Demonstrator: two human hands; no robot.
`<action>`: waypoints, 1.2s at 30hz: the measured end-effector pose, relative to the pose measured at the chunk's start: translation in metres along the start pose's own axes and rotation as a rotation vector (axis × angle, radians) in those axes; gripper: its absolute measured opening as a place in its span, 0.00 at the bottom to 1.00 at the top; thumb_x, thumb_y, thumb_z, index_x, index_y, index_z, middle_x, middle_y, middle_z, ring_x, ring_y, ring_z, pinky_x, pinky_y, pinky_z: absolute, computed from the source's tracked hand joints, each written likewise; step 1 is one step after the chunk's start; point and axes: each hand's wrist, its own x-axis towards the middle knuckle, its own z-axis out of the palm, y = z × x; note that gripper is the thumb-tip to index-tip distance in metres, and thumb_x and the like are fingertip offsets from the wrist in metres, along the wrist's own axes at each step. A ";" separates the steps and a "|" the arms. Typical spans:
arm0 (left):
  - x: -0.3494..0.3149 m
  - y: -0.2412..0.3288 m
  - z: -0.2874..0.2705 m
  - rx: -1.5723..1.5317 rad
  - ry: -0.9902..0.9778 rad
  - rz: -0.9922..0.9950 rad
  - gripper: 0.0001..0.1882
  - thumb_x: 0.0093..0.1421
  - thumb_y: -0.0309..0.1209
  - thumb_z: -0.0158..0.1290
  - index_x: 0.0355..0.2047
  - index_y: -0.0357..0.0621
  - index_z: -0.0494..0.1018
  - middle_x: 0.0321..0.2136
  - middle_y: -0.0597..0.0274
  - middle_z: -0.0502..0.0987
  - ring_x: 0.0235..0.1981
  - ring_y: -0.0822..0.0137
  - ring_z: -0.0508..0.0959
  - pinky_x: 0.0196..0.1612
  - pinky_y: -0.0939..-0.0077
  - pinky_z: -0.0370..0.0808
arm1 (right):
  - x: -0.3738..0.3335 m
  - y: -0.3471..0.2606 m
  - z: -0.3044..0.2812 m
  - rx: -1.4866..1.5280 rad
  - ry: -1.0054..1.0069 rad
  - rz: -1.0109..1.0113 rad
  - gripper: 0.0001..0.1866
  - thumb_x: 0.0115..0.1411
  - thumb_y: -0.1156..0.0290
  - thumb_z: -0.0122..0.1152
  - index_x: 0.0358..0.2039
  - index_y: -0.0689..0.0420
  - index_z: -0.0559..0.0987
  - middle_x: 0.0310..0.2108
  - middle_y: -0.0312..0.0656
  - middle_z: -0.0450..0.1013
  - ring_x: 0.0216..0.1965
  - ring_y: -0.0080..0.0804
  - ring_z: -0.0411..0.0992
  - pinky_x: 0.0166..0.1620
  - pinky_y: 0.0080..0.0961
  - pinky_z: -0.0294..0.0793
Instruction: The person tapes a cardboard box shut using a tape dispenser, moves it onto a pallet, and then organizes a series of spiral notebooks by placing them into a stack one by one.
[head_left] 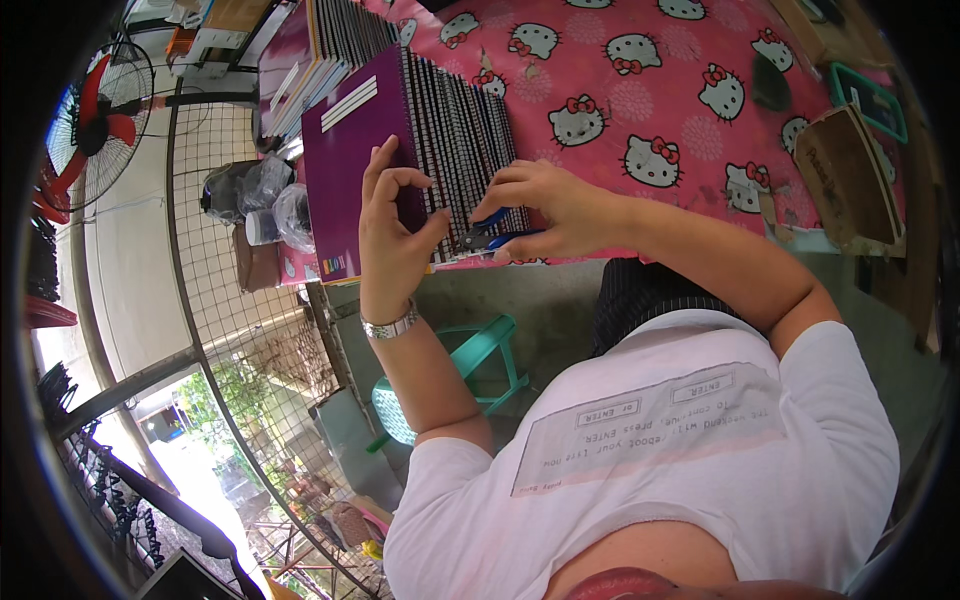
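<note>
A stack of spiral-bound notebooks with a purple cover (335, 165) lies at the table's near left part, its rows of black coils (462, 130) facing right. My left hand (395, 225) rests on the cover beside the coils, thumb and curled forefinger apart, their tips near the binding. In my right hand (565, 205) are small blue-handled pliers (490, 238), with my fingers around the grips. The dark jaws point left at the coils near the stack's front corner. Whether they touch a wire cannot be made out.
More spiral notebooks (345, 40) stand behind the stack. A pink cloth with cat faces (680, 110) covers the table. To the right are an open cardboard box (850, 180) and a green-rimmed tray (868, 100). Plastic-wrapped items (292, 215), a fan (95, 130) and a green stool (480, 365) are nearby.
</note>
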 end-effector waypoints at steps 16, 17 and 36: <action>-0.001 0.001 0.000 0.015 -0.002 -0.003 0.19 0.43 0.18 0.60 0.37 0.42 0.70 0.64 0.52 0.60 0.65 0.57 0.60 0.64 0.65 0.57 | 0.003 0.007 -0.002 -0.032 -0.080 -0.019 0.19 0.54 0.60 0.65 0.43 0.58 0.79 0.38 0.48 0.75 0.42 0.46 0.73 0.46 0.39 0.72; -0.001 0.001 0.001 0.018 -0.007 0.001 0.19 0.43 0.18 0.60 0.37 0.42 0.70 0.64 0.52 0.60 0.65 0.57 0.60 0.64 0.65 0.57 | 0.005 0.007 -0.002 -0.008 -0.110 0.019 0.19 0.55 0.59 0.64 0.43 0.58 0.79 0.37 0.48 0.75 0.42 0.46 0.74 0.46 0.38 0.72; -0.002 -0.004 0.002 -0.021 0.033 -0.003 0.17 0.42 0.20 0.59 0.34 0.44 0.72 0.64 0.50 0.62 0.69 0.48 0.55 0.66 0.57 0.56 | 0.004 0.016 0.001 0.281 -0.252 0.251 0.21 0.54 0.58 0.66 0.44 0.58 0.79 0.39 0.46 0.74 0.45 0.43 0.72 0.50 0.36 0.69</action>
